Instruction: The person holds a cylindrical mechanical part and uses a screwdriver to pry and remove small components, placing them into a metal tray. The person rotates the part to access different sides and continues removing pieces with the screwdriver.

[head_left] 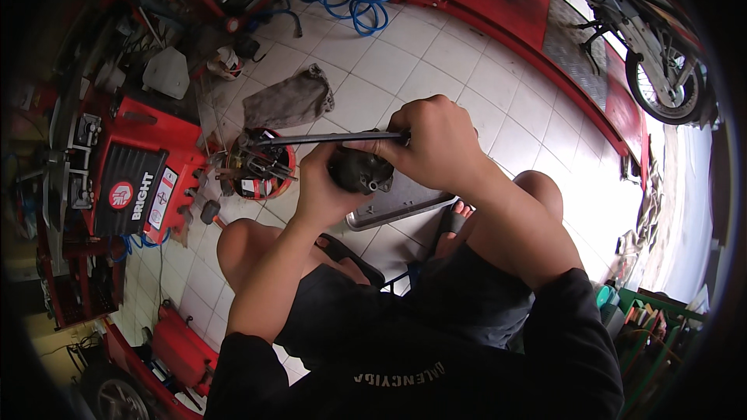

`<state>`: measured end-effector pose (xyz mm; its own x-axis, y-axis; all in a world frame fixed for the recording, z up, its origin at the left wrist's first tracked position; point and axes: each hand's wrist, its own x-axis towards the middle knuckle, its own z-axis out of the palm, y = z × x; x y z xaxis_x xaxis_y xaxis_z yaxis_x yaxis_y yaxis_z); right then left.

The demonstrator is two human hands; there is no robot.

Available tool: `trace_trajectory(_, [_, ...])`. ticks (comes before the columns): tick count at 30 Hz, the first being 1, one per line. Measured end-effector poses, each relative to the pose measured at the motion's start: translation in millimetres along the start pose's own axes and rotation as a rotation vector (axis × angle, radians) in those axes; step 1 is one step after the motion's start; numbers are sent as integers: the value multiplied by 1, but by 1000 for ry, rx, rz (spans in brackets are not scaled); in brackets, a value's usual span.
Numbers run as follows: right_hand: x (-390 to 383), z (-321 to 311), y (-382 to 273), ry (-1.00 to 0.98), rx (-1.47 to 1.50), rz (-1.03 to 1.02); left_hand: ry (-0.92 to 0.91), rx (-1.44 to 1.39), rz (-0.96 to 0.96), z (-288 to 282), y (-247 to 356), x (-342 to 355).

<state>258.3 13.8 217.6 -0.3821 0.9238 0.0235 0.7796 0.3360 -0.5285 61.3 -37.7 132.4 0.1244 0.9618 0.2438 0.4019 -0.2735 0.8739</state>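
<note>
In front of my bent knees, my left hand [325, 190] grips a dark, rounded metal part [359, 173] with small lugs. My right hand [432, 144] is closed on a long, slim dark tool [299, 140], which lies crosswise over the top of the part, its far end reaching left over a bucket. My left thumb is up near the tool; exactly what it touches is hard to tell. A shallow metal tray [366, 216] sits on the floor beneath both hands, partly hidden by them.
A bucket of tools [264, 185], grey rag [284, 99] and mallet [210, 212] lie left and ahead on the tiles. A red machine [124, 155] stands left. Blue hose [342, 0] is coiled ahead. A red lift platform [513, 0] and motorbike [657, 70] are at right.
</note>
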Motion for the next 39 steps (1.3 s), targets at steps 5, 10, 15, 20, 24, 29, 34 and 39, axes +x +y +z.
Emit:
trace_trajectory(5, [3,-3,20,235,294,-314,-68,-270,-90,7,-6,1])
trace_trajectory(10, [0,-19,19,60,544,-519,-190,-617,-227,6,4,-2])
trace_trajectory(15, [1,-10,30,-44,589,-558,-240,-637,-215,-1,3,0])
trace_trajectory(20, [2,-2,34,96,450,-514,-202,-717,-256,3,-2,4])
trace_trajectory(24, [-5,-13,19,89,487,-359,-159,-786,-326,0,-7,7])
trace_trajectory(29, [-2,-7,33,109,448,-487,-189,-654,-247,3,-7,10])
trace_trajectory(34, [-4,-12,28,37,476,-459,-188,-607,-235,3,-4,5])
trace_trajectory(39, [-3,-7,33,34,550,-488,-127,-591,-240,3,3,7])
